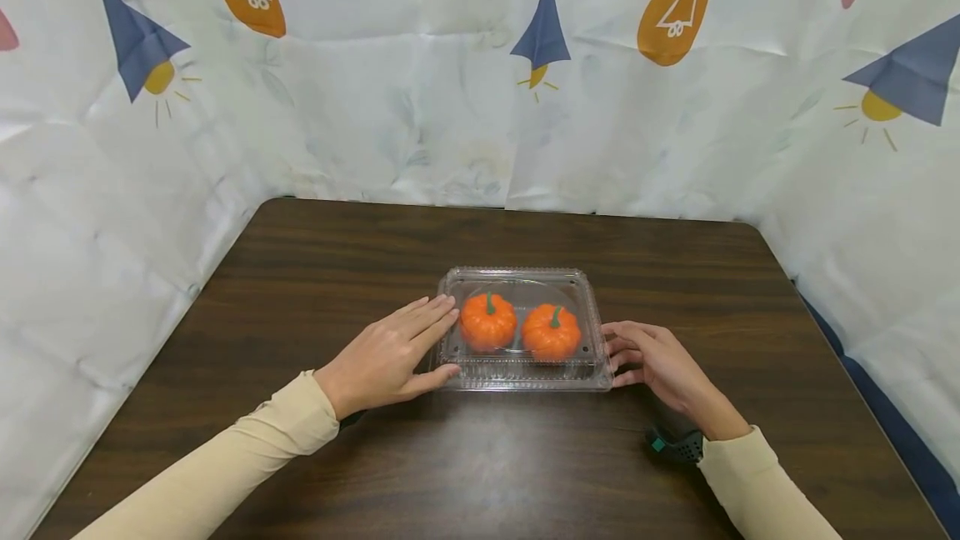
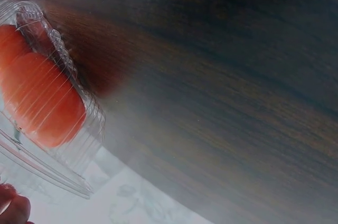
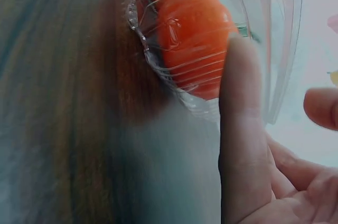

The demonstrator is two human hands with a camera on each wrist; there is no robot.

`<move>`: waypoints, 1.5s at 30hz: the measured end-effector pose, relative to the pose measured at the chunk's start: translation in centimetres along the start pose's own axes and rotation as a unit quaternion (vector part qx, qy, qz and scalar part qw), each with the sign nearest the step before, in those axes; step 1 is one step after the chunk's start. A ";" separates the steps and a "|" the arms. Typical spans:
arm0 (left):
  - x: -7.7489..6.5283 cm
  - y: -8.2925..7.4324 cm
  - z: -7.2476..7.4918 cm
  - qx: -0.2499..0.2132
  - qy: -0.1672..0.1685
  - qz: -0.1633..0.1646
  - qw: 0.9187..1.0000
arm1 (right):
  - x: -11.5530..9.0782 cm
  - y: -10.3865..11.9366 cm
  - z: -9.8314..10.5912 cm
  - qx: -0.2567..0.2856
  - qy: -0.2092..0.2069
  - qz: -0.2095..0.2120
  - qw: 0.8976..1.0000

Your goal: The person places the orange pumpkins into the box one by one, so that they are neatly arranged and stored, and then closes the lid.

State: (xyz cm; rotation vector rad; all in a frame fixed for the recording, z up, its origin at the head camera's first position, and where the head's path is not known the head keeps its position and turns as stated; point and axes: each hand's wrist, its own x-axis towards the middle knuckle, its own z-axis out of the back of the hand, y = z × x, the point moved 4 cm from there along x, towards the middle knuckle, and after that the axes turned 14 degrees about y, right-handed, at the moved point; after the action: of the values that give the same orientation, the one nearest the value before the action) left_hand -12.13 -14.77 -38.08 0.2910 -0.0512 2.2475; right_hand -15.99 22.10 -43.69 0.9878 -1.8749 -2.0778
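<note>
A clear plastic box [image 1: 517, 375] with ridged sides lies on the dark wooden table between both hands. Inside it sit two small orange toy pumpkins with green stems, a left pumpkin [image 1: 488, 322] and a right pumpkin [image 1: 551, 332]. My left hand [image 1: 393, 352] reaches along the box's left side, fingers extended and the thumb near its front corner. On the opposite side, my right hand [image 1: 663, 365] has loosely bent fingers at the box's right edge. In the right wrist view, the thumb [image 3: 244, 145] lies close against the ribbed wall. Only fingertips [image 2: 15, 208] of a hand show in the left wrist view.
The brown tabletop [image 1: 360, 248] extends around the box on every side. White sheets [image 1: 450, 123] printed with lamps and bulbs hang behind the table and along its sides. A dark wrist strap [image 1: 678, 445] sits below the right hand.
</note>
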 end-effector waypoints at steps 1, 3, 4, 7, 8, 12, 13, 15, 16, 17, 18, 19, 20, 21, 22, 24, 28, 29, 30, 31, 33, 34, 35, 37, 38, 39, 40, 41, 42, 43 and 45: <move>0.0 0.0 0.0 0.001 0.000 -0.001 1.000 | -0.3 -0.1 0.0 0.001 0.009 -0.001 1.000; 0.1 0.0 0.1 0.003 0.001 -0.002 1.000 | -0.7 -0.3 -0.1 0.002 0.029 -0.001 1.000; 0.1 0.1 0.1 0.004 0.001 -0.002 1.000 | -0.9 -0.3 -0.1 0.003 0.041 0.001 0.999; 0.2 0.1 0.1 0.006 -0.005 -0.004 1.000 | -1.2 -0.5 -0.4 0.011 0.073 0.007 0.997; 0.2 0.2 0.1 0.006 -0.007 -0.004 1.000 | -1.2 -0.5 -0.5 0.013 0.083 0.010 0.996; 0.3 0.4 0.1 0.004 -0.009 0.001 1.000 | -1.3 -0.6 -0.9 0.023 0.107 0.016 0.994; 0.3 0.4 0.1 0.003 -0.008 0.004 1.000 | -1.3 -0.6 -1.0 0.022 0.110 0.017 0.994; 0.2 0.6 0.0 0.000 -0.004 0.010 1.000 | -1.2 -0.8 -1.3 0.019 0.115 0.015 0.993; 0.2 0.7 0.0 -0.002 -0.003 0.012 1.000 | -1.1 -0.9 -1.4 0.017 0.116 0.012 0.993; 0.3 0.7 0.0 -0.003 -0.001 0.014 1.000 | -1.0 -0.9 -1.5 0.013 0.115 0.010 0.993; 0.2 0.8 0.0 -0.004 0.001 0.017 1.000 | -0.9 -1.0 -1.6 0.010 0.114 0.007 0.993; 0.3 0.9 0.0 -0.005 0.002 0.018 1.000 | -0.9 -1.0 -1.7 0.008 0.111 0.005 0.994; 0.3 1.0 0.0 -0.006 0.004 0.019 1.000 | -0.8 -1.1 -1.8 0.006 0.108 0.003 0.994; 0.3 1.0 0.0 -0.007 0.006 0.020 1.000 | -0.8 -1.0 -1.9 0.005 0.104 0.002 0.995; 0.3 1.1 0.0 -0.008 0.007 0.021 1.000 | -0.8 -1.0 -2.0 0.004 0.103 0.003 0.995; 0.4 1.2 0.0 -0.009 0.010 0.023 1.000 | -0.8 -0.9 -2.2 0.005 0.105 0.009 0.994; 0.4 1.3 -0.1 -0.009 0.012 0.025 1.000 | -0.7 -0.7 -2.8 0.010 0.122 0.019 0.992; 0.4 1.3 -0.1 -0.009 0.012 0.026 1.000 | -0.6 -0.7 -2.9 0.012 0.124 0.019 0.992; 0.5 1.4 -0.2 -0.009 0.012 0.027 1.000 | -0.6 -0.7 -3.0 0.012 0.125 0.021 0.992; 0.5 1.4 -0.2 -0.008 0.013 0.028 0.999 | -0.5 -0.7 -3.1 0.013 0.125 0.022 0.992; 0.5 1.4 -0.1 -0.009 0.013 0.032 0.999 | -0.4 -0.7 -3.2 0.012 0.122 0.026 0.992; 0.5 1.4 -0.1 -0.009 0.015 0.036 0.999 | -0.4 -0.7 -3.3 0.012 0.119 0.029 0.992; 0.4 1.4 -0.1 -0.011 0.016 0.039 0.999 | -0.3 -0.7 -3.3 0.013 0.115 0.032 0.993; 0.3 1.5 -0.2 -0.017 0.015 0.045 0.999 | -0.2 -0.7 -3.4 0.016 0.112 0.039 0.993; 0.3 1.6 -0.2 -0.021 0.015 0.047 0.999 | -0.2 -0.7 -3.5 0.017 0.112 0.043 0.993; 0.2 1.6 -0.2 -0.026 0.013 0.050 0.998 | -0.2 -0.7 -3.5 0.020 0.111 0.045 0.993; 0.1 1.7 -0.3 -0.032 0.012 0.053 0.998 | -0.2 -0.7 -3.6 0.022 0.112 0.048 0.992; 0.0 1.7 -0.3 -0.038 0.012 0.056 0.998 | -0.2 -0.7 -3.6 0.023 0.113 0.051 0.992; -0.1 1.8 -0.3 -0.044 0.011 0.061 0.997 | -0.2 -0.7 -3.6 0.024 0.114 0.053 0.992; -0.2 1.9 -0.3 -0.052 0.012 0.068 0.996 | -0.2 -0.7 -3.7 0.026 0.115 0.054 0.992; -0.6 2.2 -0.4 -0.071 0.016 0.086 0.994 | -0.2 -0.7 -3.8 0.028 0.116 0.055 0.991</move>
State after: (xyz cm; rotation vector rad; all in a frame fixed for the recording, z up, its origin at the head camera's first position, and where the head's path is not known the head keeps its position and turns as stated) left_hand -13.48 -16.55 -38.44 0.1803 -0.2258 2.4035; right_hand -13.50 19.26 -44.23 1.0605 -1.8329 -1.7742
